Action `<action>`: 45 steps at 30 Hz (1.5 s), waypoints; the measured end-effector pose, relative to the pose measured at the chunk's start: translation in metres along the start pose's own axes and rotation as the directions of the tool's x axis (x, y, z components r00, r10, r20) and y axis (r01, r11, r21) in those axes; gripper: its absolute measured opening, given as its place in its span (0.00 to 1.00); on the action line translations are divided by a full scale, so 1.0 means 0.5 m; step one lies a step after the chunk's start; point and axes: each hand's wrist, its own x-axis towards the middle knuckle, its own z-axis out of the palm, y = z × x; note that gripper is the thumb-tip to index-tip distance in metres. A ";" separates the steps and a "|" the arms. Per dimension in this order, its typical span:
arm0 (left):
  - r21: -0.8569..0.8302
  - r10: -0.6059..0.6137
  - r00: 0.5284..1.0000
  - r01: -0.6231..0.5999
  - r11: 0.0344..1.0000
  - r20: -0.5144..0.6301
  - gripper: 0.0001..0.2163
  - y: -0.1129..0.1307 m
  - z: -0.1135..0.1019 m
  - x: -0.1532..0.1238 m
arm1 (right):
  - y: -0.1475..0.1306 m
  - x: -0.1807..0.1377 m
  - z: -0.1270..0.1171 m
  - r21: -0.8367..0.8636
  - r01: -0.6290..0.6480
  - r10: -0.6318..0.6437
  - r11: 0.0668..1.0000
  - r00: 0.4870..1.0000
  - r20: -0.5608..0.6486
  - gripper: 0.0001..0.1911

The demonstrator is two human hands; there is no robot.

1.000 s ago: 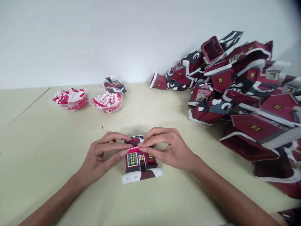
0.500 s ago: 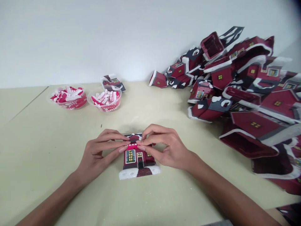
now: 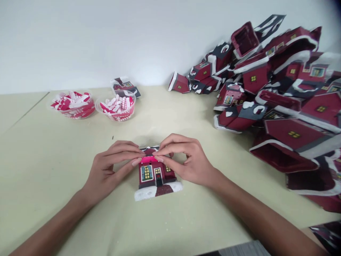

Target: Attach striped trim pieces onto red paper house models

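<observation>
Near the middle of the worktop point(image 3: 53, 170), we have a small red house point(image 3: 163, 179) lying face up, its white base toward us and a pink strip point(image 3: 149, 159) set across it above the window and door. Our left hand point(image 3: 102, 174) pinches the strip's left end between thumb and fingers, and our right hand point(image 3: 195, 163) does the same at its right end, so both grips are occupied. We judge the strip to be in position but cannot tell whether it is fixed. Similar pieces fill the left tub point(image 3: 80, 115) and the right tub point(image 3: 119, 117) at far left, and a pile of houses point(image 3: 293, 137) on the right suggests much remains. Compared with half a second ago, our fingers keep their places, but the strip shows a broader, plainer pink face, its white marks scarcely visible.
</observation>
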 end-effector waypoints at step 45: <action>0.115 0.225 0.972 -0.232 0.966 0.066 0.23 -0.001 -0.011 -0.001 | 0.012 0.006 -0.020 0.031 0.158 -0.160 0.987 0.977 0.144 0.03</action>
